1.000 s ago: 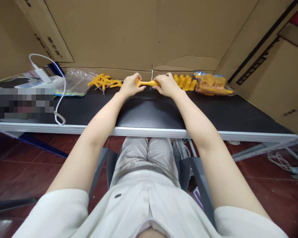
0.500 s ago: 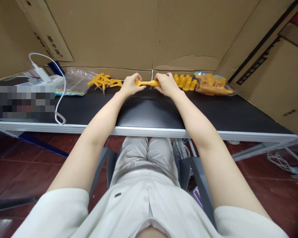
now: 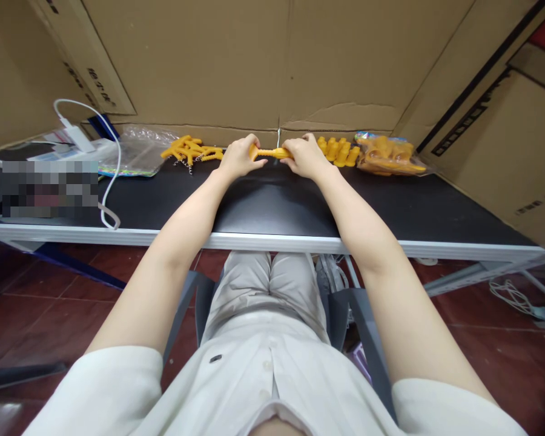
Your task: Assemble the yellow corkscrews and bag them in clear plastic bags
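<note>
Both of my hands are at the middle of the black table, toward its back, holding a yellow corkscrew (image 3: 269, 152) level between them. My left hand (image 3: 241, 156) is closed on its left end, with the thumb pointing right. Around its right end the fingers of my right hand (image 3: 303, 154) are closed. The slim, ridged middle shows between the hands; both ends are partly hidden by fingers. Left of my left hand lies a pile of branching yellow corkscrews (image 3: 191, 148) with metal spirals. Beside my right hand stand several yellow cylindrical pieces (image 3: 340, 151).
A clear bag of yellow pieces (image 3: 390, 154) lies at the right. On the left are clear plastic packaging (image 3: 140, 151), a white charger (image 3: 79, 138) with its looped cable, and a blurred-out object (image 3: 49, 189). Cardboard (image 3: 209, 60) walls the table's back.
Both hands keep their places and hold. The corkscrew between them has turned slightly, and the dark marks along its middle show less.
</note>
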A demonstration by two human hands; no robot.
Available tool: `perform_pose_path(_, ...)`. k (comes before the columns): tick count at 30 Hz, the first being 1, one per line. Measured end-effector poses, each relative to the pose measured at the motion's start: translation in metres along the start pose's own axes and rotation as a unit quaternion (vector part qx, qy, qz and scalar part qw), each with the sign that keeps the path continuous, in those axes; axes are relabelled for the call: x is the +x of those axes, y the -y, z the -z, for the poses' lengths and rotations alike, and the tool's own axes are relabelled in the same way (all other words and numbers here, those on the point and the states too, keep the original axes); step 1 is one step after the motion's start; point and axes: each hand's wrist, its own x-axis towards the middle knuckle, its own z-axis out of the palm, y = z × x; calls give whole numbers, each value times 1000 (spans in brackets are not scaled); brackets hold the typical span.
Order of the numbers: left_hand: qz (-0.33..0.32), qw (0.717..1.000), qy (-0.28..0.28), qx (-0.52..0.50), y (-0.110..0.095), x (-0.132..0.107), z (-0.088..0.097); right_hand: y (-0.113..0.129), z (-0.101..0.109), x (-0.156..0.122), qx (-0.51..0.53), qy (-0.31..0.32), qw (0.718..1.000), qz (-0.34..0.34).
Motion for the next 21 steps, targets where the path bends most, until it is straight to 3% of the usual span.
perform_pose_path(12, 4, 1000, 2, 4, -14, -4, 7, 3, 0, 0, 16, 58, 997, -52)
perform_pose_path(21, 27, 999, -17, -27, -4, 1, 0, -9, 1, 0, 23, -17, 1000, -10)
